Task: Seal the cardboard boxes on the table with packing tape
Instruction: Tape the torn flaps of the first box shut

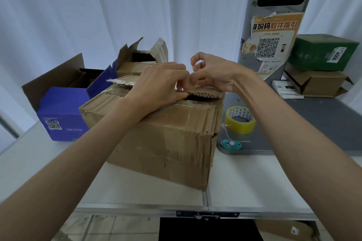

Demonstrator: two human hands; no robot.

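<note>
Pinching both hands [186,80] atop the cardboard box [156,139].

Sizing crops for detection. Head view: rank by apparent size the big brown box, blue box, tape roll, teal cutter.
1. big brown box
2. blue box
3. tape roll
4. teal cutter

Even, cool daylight diffuses through the white curtain [117,6] ahead of me; shadows soft, no harsh glare. Wide-angle bending stretches my forearms at the edges; centre reasonably sharp
</note>
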